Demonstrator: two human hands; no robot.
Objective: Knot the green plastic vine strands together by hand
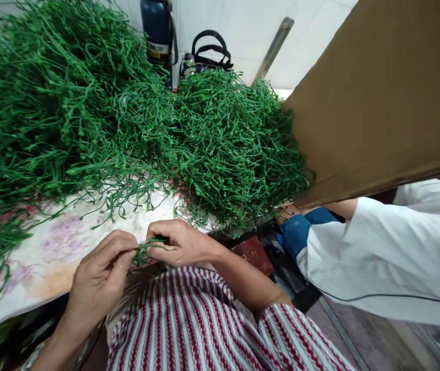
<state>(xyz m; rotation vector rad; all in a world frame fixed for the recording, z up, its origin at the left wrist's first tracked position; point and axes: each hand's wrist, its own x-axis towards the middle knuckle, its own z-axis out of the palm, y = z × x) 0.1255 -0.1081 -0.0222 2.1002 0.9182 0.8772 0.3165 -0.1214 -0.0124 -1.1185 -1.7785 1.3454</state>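
Note:
Thin green stems with small buds (227, 149) lie in large heaps over a table with a floral cloth (65, 242). My left hand (102, 275) is closed at the front edge of the cloth, thumb and fingers pinching a few green stems. Close to its right, my right hand (177, 242) has its fingers curled round the same small bunch (142, 252). The bunch spans the gap between both hands, just above my lap. Part of it is hidden inside my right fingers.
Behind the heaps stand a dark blue bottle (158, 31) and a black-strapped item (210, 54). A metal strip (274, 49) leans on the tiled wall. A large cardboard sheet (382, 98) rises at the right, with another person's white sleeve (378, 252) below it.

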